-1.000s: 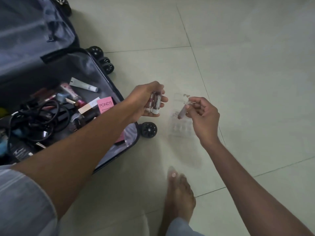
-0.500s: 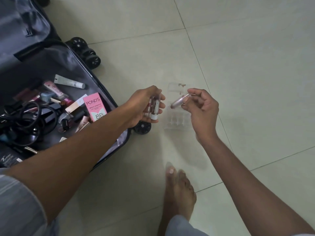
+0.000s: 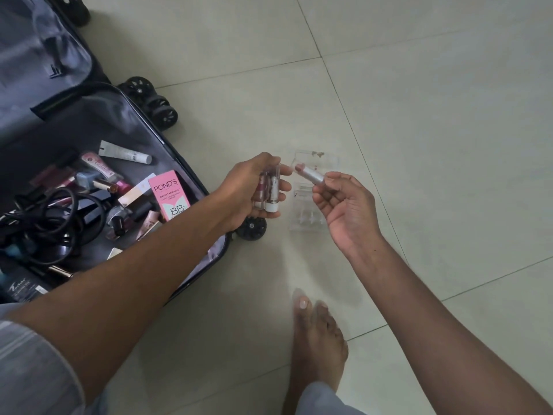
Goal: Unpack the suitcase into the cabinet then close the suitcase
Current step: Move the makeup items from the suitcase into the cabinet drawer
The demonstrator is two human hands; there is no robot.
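Holding two small lipstick tubes (image 3: 269, 190) upright in left hand (image 3: 251, 190), grip curled narrow around them, white bases pointing down. Pinching one more lipstick (image 3: 309, 174) in right hand (image 3: 347, 208), grip tight on silver casing between thumb and fingertips, pink tip pointing left toward the tubes, nearly touching. Lying on floor (image 3: 419, 145) under and between both hands: clear plastic organiser (image 3: 308, 218) with small compartments. Lying open at left: suitcase (image 3: 125, 121), grey lining showing, black wheels (image 3: 155, 106) at far corner, one more wheel just beside left hand's wrist. Resting inside suitcase: pink Pond's BB box (image 3: 169, 196) near right edge, white tube (image 3: 124, 152) farther back, tangled black cable (image 3: 54, 217) at left, assorted small cosmetics between them, too jumbled for telling apart. Standing near, between both forearms: bare foot (image 3: 318, 345) on floor. Showing at near left corner: grey striped sleeve (image 3: 33, 372).
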